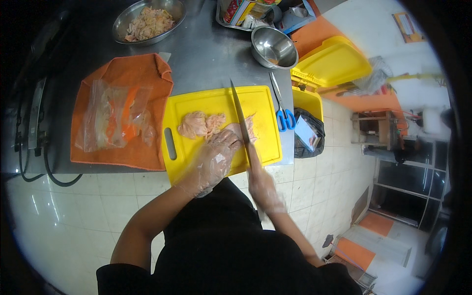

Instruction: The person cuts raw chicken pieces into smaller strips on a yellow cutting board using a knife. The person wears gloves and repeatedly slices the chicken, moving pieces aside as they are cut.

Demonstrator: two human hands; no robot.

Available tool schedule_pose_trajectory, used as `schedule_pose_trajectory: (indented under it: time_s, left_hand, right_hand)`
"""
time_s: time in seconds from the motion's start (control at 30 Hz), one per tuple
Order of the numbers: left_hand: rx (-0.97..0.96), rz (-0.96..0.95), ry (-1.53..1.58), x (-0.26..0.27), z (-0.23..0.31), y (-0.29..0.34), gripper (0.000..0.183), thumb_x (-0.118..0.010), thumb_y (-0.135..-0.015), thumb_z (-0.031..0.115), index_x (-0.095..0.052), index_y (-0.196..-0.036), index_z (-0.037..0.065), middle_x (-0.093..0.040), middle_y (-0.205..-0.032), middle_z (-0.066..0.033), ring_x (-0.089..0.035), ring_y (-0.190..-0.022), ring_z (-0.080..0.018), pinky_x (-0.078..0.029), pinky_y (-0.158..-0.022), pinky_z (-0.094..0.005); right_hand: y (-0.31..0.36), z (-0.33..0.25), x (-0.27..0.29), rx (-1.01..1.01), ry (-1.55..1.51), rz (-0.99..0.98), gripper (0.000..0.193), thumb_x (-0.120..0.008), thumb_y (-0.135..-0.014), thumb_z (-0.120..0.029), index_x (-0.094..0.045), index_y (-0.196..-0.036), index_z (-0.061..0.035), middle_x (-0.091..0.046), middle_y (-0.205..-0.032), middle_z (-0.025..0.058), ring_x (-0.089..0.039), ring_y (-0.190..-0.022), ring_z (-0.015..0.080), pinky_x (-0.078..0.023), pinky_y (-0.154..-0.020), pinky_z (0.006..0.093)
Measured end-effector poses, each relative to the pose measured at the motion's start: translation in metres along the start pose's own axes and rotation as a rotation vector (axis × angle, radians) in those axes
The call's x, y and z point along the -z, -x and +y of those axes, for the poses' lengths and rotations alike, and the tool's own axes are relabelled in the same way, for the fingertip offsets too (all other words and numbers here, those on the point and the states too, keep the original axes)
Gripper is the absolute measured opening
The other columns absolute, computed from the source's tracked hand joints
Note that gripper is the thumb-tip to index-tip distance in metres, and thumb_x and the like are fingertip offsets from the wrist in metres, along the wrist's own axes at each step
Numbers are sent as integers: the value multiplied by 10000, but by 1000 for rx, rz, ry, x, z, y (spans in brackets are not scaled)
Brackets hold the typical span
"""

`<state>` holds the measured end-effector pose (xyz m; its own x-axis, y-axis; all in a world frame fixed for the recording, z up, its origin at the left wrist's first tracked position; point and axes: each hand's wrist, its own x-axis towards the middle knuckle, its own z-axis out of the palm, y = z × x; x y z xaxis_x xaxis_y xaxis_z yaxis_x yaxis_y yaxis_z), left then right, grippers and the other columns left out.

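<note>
A yellow cutting board (196, 104) lies at the table's near edge with raw chicken pieces (192, 124) on its left half. In a clear plastic glove, my left hand (216, 156) presses a piece of raw chicken (233, 129) against the board, fingers bent over it. My right hand (262, 184), also gloved and slightly blurred, is closed round the handle of a long knife (238, 105). The blade points away from me and stands at the right side of the held chicken. Thin cut strips (251, 127) lie just right of the blade.
Blue-handled scissors (281, 110) lie right of the board. An orange cloth (118, 69) with a clear plastic bag (98, 118) is on the left. Behind are a bowl of chicken pieces (150, 24) and a steel bowl (274, 46). A yellow bin (334, 64) stands open beside the table.
</note>
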<state>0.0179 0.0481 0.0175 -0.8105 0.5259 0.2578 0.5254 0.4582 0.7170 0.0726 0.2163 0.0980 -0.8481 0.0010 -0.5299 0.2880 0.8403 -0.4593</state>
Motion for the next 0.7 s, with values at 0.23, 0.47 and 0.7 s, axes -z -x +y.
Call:
schedule_pose_trajectory:
  time_s: [0.23,0.47,0.7]
  left_hand:
    - [27,85,189,-4,2,1,340,-580,-940,29,-653,-1268,-22,-618,-1325,-179,-537,-1337,-349,-423,-1159,-445]
    - [16,211,93,-23,-24,19,245,-620,-955,44,-697,-1184,1,-696,-1199,-175,-623,-1241,-345,-461,-1120,-427]
    - [-53,303,-5,-25,-28,30,270,-597,-926,-54,-705,-1167,3,-674,-1239,-185,-626,-1228,-365,-489,-1096,-417]
  right_hand:
    - [-48,1,3,148,-21,115,675,-492,-1066,-112,-200,-1671,-184,-585,-1304,406,-654,-1056,548,-526,-915,588]
    - [-26,31,-18,300,-46,305,606,-503,-1090,-177,-278,-1648,-242,-648,-1260,363,-680,-1110,497,-544,-957,538]
    - [-19,45,1,202,-121,385,632,-508,-1077,-79,-275,-1652,-199,-583,-1466,257,-640,-1246,457,-515,-1095,470]
